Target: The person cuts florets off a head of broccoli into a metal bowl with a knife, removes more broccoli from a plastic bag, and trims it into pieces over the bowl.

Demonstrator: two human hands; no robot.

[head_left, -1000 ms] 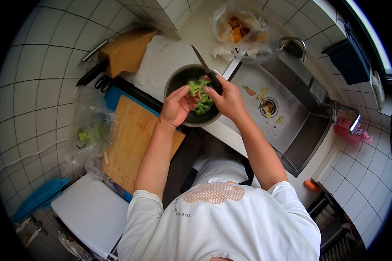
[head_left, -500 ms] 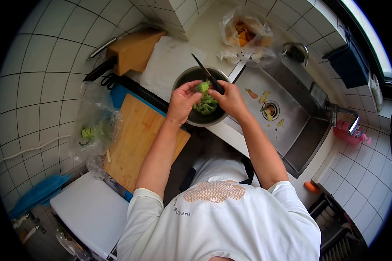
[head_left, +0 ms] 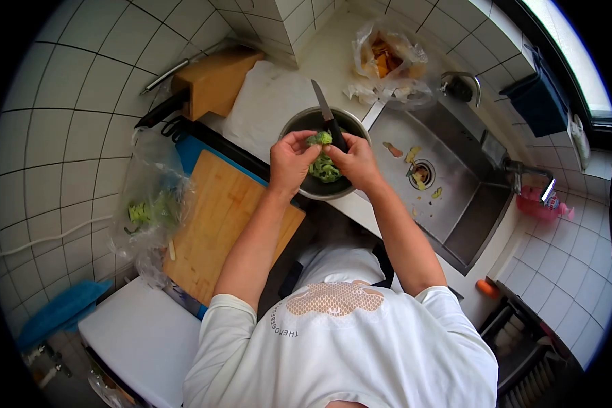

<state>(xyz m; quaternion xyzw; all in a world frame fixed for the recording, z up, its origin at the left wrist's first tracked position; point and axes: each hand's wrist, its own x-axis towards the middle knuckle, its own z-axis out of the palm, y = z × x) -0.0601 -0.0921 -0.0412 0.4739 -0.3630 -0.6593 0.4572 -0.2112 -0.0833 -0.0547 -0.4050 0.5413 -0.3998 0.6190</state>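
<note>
A small green broccoli floret [head_left: 319, 138] is pinched between the fingertips of my left hand [head_left: 290, 164] and my right hand [head_left: 358, 162]. My right hand also grips a black-handled knife [head_left: 322, 100], its blade pointing up and away from me. Both hands are over a round metal bowl [head_left: 328, 196] at the counter edge. Cut broccoli pieces [head_left: 326, 171] lie inside it below the floret. The fingers hide part of the floret and the knife handle.
Left of the bowl lies a wooden cutting board [head_left: 224, 214], beside a clear bag of broccoli [head_left: 143, 204]. A knife block [head_left: 217, 80] stands behind. On the right, peel scraps lie in the steel sink [head_left: 455, 211]. Another plastic bag [head_left: 387, 61] holds orange scraps.
The floret has turned between my fingers and the knife blade points more steeply away from me. The whole view has shifted slightly.
</note>
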